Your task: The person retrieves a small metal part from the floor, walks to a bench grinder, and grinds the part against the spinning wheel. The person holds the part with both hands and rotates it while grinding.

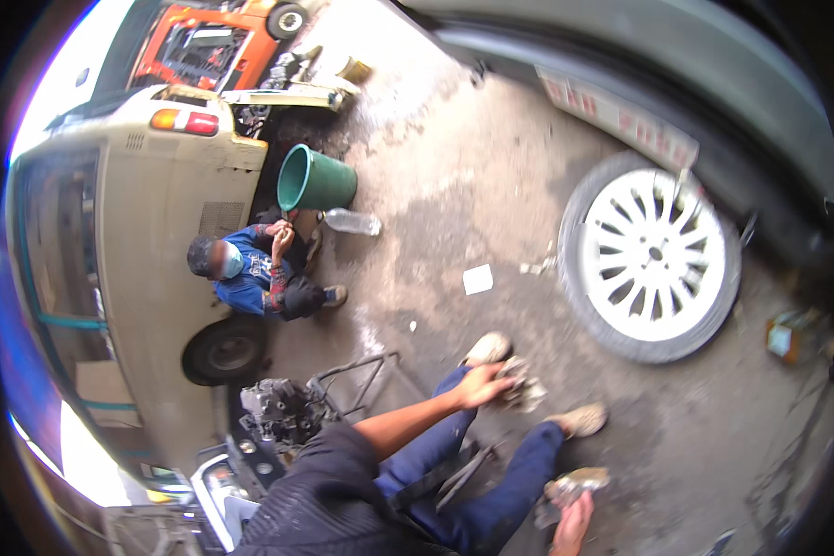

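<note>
My left hand point(482, 385), on a bare forearm below a dark sleeve, is closed on a crumpled pale rag point(524, 387) that spreads beyond the fingers. The rag is in front of my shoes, above the concrete floor. At the lower edge my right hand point(573, 530) has its fingers around a tan and grey lumpy thing point(574, 486); blur hides its exact kind. A wheel with white spokes and a black tyre point(656, 258) lies flat on the floor to the right, apart from both hands.
A dark car's bumper point(547, 56) overhangs the wheel. On the left, a person in blue point(250, 278) crouches by a green bucket point(329, 181), a plastic bottle point(352, 221) and a beige van point(157, 213). An engine part point(278, 412) and metal frame point(357, 380) stand near my left arm.
</note>
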`<act>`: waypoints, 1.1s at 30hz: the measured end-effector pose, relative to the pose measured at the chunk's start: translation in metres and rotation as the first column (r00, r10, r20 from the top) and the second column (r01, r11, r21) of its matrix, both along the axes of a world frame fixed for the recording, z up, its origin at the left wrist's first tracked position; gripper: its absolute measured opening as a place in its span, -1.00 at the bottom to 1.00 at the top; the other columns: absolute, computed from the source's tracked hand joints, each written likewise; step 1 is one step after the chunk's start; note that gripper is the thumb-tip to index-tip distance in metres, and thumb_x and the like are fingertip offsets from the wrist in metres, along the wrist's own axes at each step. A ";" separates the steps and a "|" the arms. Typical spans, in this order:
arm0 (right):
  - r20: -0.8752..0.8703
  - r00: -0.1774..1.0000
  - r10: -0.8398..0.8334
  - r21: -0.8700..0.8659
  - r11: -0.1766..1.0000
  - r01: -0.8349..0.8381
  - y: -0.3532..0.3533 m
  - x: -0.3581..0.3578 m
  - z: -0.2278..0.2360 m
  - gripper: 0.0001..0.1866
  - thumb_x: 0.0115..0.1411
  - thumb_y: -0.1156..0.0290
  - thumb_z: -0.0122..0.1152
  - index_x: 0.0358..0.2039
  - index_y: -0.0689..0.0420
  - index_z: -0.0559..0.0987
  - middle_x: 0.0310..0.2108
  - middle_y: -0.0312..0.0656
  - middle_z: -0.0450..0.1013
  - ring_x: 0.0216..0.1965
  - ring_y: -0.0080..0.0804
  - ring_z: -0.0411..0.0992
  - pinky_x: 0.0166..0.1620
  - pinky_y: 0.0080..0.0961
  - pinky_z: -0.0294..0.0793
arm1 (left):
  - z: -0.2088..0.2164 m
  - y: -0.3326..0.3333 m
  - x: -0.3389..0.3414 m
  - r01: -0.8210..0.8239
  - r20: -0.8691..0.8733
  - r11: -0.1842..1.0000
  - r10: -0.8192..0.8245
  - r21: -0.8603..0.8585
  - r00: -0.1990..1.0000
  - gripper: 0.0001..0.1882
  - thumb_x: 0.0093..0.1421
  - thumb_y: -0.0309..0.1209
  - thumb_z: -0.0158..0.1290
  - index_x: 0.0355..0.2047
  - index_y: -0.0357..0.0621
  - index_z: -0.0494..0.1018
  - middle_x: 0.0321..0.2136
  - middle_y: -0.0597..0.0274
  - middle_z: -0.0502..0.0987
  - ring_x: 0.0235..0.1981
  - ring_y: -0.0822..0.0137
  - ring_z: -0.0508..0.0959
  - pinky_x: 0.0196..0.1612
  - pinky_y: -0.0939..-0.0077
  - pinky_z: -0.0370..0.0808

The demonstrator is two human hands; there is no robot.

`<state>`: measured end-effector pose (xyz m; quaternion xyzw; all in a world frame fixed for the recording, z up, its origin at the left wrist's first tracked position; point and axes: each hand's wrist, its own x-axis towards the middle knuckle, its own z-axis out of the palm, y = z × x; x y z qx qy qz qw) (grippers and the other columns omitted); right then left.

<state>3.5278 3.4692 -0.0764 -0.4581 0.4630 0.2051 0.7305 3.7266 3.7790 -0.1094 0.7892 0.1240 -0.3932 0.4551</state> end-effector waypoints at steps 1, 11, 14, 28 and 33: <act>0.256 0.966 -0.046 0.250 0.968 -0.020 -0.002 0.010 0.033 -0.53 0.19 0.47 -0.15 0.13 0.30 0.22 -0.03 0.03 0.35 -0.09 -0.16 0.39 0.00 -0.24 0.38 | 0.048 0.021 -0.002 -0.061 0.042 0.984 0.069 -0.166 0.997 -0.58 0.25 -0.14 -0.02 -0.03 -0.16 0.39 -0.21 0.26 0.51 -0.18 0.42 0.44 -0.07 0.45 0.37; 0.445 0.823 0.353 -0.027 0.924 -0.381 0.085 0.220 0.195 -0.70 0.12 0.24 0.03 -0.26 0.21 0.41 -0.15 0.02 0.38 -0.17 -0.18 0.37 -0.12 -0.22 0.39 | 0.172 0.124 0.010 -0.772 -0.801 -0.215 0.120 -0.598 0.587 -0.51 0.18 0.07 -0.12 -0.12 -0.02 0.41 -0.21 0.06 0.50 -0.27 0.07 0.54 -0.21 0.00 0.49; 0.153 0.962 0.225 0.103 0.965 -0.242 0.139 0.292 0.213 -0.70 0.17 0.20 0.03 -0.26 0.18 0.42 -0.24 -0.03 0.45 -0.41 -0.21 0.44 -0.32 -0.33 0.48 | 0.181 0.165 0.071 -0.778 -0.813 -0.249 0.086 -0.577 0.576 -0.52 0.19 0.06 -0.17 -0.13 -0.02 0.41 -0.26 0.10 0.49 -0.33 0.09 0.53 -0.28 0.06 0.48; 0.192 0.979 0.075 0.446 0.882 -0.155 0.446 0.629 0.178 -0.67 0.08 0.22 0.15 -0.21 0.13 0.43 -0.32 0.02 0.42 -0.26 -0.10 0.45 -0.28 -0.25 0.52 | 0.329 0.549 0.488 0.266 -0.060 -0.462 0.579 -0.846 0.813 -0.51 0.15 0.09 -0.10 -0.17 -0.06 0.41 -0.42 0.22 0.32 -0.33 0.22 0.35 -0.19 0.08 0.44; 0.425 0.726 0.540 0.525 0.506 -0.684 0.590 0.787 0.198 -0.51 0.14 0.29 0.08 0.08 0.14 0.31 -0.22 0.16 0.46 -0.32 -0.08 0.52 -0.27 -0.26 0.57 | 0.351 0.657 0.606 0.448 0.085 -0.392 0.669 -0.803 0.739 -0.52 0.14 0.08 -0.03 -0.15 -0.02 0.41 -0.43 0.29 0.29 -0.34 0.30 0.31 -0.20 0.19 0.39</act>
